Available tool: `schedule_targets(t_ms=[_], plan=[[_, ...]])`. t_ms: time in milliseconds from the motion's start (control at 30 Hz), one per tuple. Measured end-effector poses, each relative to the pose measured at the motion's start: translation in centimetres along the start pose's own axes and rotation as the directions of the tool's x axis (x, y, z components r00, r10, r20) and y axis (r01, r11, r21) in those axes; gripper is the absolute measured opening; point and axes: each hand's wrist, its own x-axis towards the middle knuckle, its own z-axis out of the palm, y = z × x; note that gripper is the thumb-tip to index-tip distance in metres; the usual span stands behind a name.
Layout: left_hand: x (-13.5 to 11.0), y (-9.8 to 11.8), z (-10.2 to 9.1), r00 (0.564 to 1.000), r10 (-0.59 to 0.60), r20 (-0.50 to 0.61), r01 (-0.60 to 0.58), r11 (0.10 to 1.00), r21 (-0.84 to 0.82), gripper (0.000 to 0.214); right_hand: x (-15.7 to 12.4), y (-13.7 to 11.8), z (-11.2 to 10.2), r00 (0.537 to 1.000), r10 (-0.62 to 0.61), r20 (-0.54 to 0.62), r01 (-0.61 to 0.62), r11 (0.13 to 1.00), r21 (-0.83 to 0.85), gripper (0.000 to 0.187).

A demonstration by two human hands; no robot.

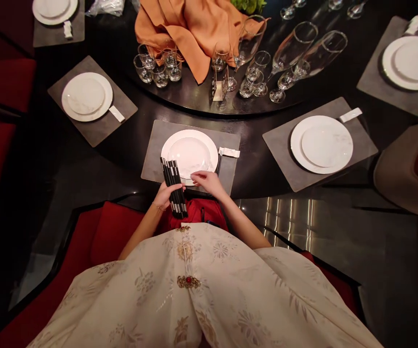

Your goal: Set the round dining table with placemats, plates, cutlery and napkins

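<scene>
Left hand point(163, 195), centre of frame, clamped on a bundle of black chopsticks point(174, 191) with silvery bands, bundle tilted, top end leaning left, overlapping the lower left of the plates in view. Right hand point(209, 182) apart from left, just right of centre, fingers bent over the near rim of the large white plate point(164, 145); can't tell if it touches the plate or pinches anything. Small plate point(190, 152) sits on the large one, both on a grey placemat point(151, 157). Right of the plates, black chopsticks point(219, 162) lie with their far ends at a white rest point(231, 153). Similar settings on the left placemat point(93, 134) and right placemat point(279, 145), plates and rest on each. Top centre: dark turntable point(194, 100) with orange cloth point(180, 36), small glasses point(160, 76) at left, tall stemmed glasses point(292, 48) at right. Cream patterned garment point(231, 290) fills bottom; red chair point(114, 227) lower left.
</scene>
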Motion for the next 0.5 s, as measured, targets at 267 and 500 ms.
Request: schedule_targets(t_ms=[267, 500], plan=[[-0.6, 1.8, -2.6, 0.987, 0.132, -0.094, -0.127, 0.991, 0.050, 0.031, 1.9, -5.6, 4.2, 0.952, -0.175, 0.251, 0.160, 0.984, 0.079, 0.031], [1.0, 6.0, -9.9, 0.958, 0.208, -0.197, -0.215, 0.977, -0.012, 0.029, 7.2, -10.8, 10.4, 0.944, -0.163, 0.287, 0.164, 0.986, 0.021, 0.031]])
